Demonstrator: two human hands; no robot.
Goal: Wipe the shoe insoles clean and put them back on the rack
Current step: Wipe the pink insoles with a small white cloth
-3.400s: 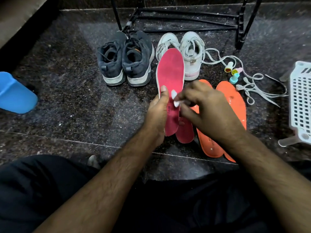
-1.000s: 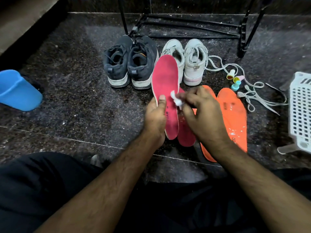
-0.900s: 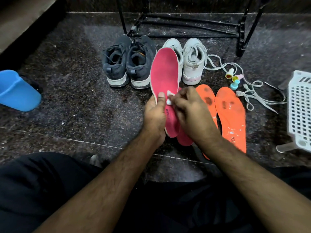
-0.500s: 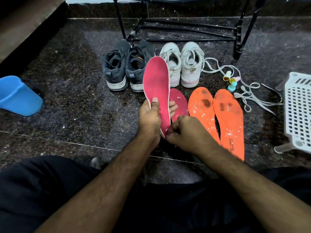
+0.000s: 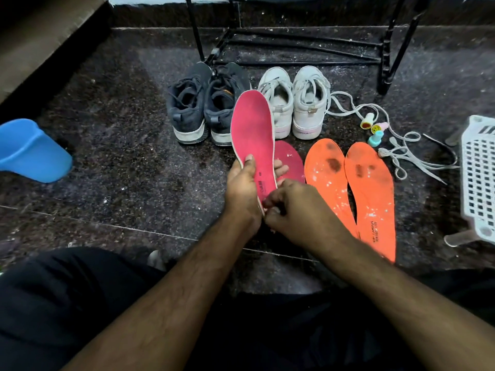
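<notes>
Wiping step is running on the pink insole (image 5: pixel 253 135): left hand (image 5: pixel 242 187) is gripping its heel end and holding it upright, right hand (image 5: pixel 297 210) is curling its fingers at the heel; no cloth visible, so I can't tell what it's pinching. Next move likely needs a stroke toward the toe. Second pink insole (image 5: pixel 290 162) and orange insoles (image 5: pixel 351 188) are lying right of it, crowding that side; bare floor (image 5: pixel 128 162) is lying left. Rack (image 5: pixel 294 41) is standing beyond the shoes (image 5: pixel 246 103).
</notes>
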